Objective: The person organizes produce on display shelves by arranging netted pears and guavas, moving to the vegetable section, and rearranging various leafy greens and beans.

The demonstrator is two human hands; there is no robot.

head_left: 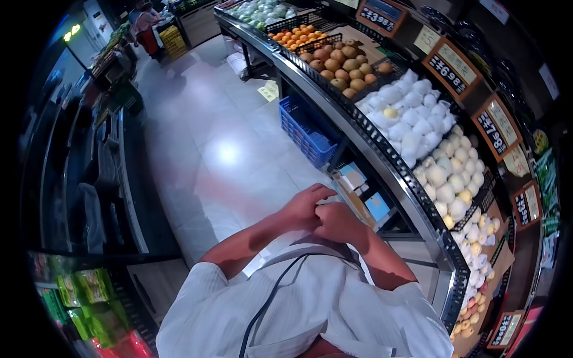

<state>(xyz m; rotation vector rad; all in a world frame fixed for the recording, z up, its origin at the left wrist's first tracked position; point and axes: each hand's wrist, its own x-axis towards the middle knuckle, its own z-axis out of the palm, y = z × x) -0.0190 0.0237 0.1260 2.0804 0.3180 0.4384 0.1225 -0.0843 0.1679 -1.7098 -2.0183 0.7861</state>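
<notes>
My left hand and my right hand meet in front of my waist, above the aisle floor. The fingers of the left one reach loosely to the right, past the knuckles of the other. My right hand is curled closed against it, its fingertips turned under and hidden. Whether something small sits inside that curl cannot be seen. Neither hand touches the goods. Nearest to them, under the display stand on the right, are blue-and-white boxes and a blue plastic basket.
The stand carries oranges, brown round fruit, white-wrapped fruit and pale fruit. Price signs line its back. Dark shelving borders the aisle's left side. A person is near a yellow crate far ahead.
</notes>
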